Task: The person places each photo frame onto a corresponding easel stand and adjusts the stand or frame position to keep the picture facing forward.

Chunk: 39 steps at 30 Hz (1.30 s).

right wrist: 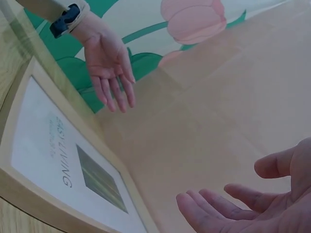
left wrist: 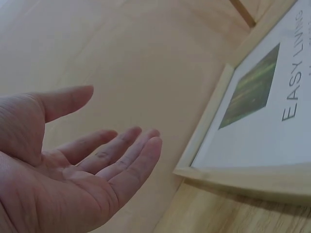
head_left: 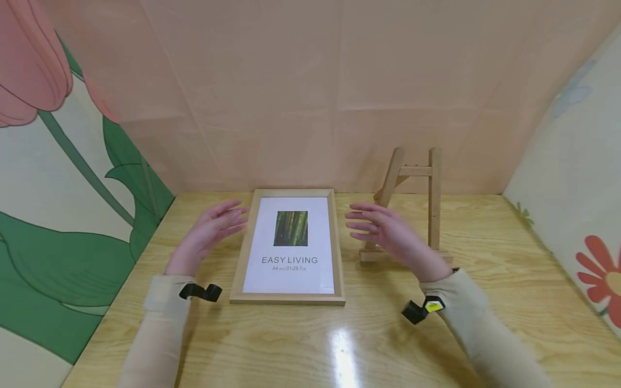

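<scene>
A light wooden picture frame [head_left: 291, 299] lies flat on the table, its white insert printed with a green picture and the words EASY LIVING. On its left side hovers my left hand [head_left: 208, 231], palm turned inward, fingers relaxed and holding nothing. My right hand [head_left: 388, 231] is held up on the other side, between the picture frame and a small wooden easel [head_left: 434, 199], part of which it hides in the head view. In the right wrist view, both the left hand [right wrist: 109, 63] and the right hand [right wrist: 248, 204] show bare palms beside the picture frame [right wrist: 19, 116].
The easel stands upright at the back right of the wooden table [head_left: 271, 345]. A plain pinkish backdrop [head_left: 291, 97] rises behind the table. Flower-patterned panels flank it, the left panel [head_left: 58, 258] with a tulip and the right panel [head_left: 572, 178] with a red flower.
</scene>
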### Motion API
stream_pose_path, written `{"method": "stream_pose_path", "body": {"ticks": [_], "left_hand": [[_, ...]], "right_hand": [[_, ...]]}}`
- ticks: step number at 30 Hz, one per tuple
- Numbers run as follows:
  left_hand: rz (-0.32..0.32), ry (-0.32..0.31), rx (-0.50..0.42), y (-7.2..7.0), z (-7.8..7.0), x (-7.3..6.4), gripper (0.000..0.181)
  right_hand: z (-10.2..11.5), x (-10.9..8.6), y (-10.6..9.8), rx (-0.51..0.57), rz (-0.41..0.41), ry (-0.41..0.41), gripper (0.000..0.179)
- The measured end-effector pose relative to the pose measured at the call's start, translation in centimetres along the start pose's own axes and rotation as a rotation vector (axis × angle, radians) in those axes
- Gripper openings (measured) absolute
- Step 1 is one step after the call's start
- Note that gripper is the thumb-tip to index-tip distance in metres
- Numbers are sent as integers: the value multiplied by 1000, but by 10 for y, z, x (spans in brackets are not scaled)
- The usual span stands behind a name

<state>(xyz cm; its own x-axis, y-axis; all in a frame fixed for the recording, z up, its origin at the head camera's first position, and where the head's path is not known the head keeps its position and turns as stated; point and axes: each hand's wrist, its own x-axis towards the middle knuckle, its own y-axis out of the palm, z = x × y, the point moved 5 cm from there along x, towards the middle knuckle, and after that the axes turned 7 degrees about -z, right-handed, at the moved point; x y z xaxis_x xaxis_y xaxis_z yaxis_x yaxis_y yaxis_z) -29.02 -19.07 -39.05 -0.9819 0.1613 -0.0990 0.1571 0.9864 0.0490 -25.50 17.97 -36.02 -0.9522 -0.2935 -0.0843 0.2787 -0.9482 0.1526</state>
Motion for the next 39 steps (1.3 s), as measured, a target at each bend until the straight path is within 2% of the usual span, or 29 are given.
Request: {"method": "stream_pose_path", "body": {"ticks": [9,15,19,25,29,35,39], "left_hand": [[-27,-59,-25,-14,11,1,56],[-54,-119,39,-22,21,4,58],[-43,-147,55,-26,27,6,58],[-47,-184,37,-28,32,8,58],[-58,-216,41,-27,35,9,56],[-63,-234,46,-26,38,11,57],[-44,-247,38,-25,41,13,59]], "right_hand": [[-14,14,8,-13,-64,103,43],[-23,22,8,-34,-95,159,48],[-28,27,7,-53,-96,186,50],[-34,34,9,-27,-90,214,53],[-40,38,10,-13,-113,235,54],[-45,44,8,-1,-156,315,65],[-47,49,8,6,-169,356,70]]}}
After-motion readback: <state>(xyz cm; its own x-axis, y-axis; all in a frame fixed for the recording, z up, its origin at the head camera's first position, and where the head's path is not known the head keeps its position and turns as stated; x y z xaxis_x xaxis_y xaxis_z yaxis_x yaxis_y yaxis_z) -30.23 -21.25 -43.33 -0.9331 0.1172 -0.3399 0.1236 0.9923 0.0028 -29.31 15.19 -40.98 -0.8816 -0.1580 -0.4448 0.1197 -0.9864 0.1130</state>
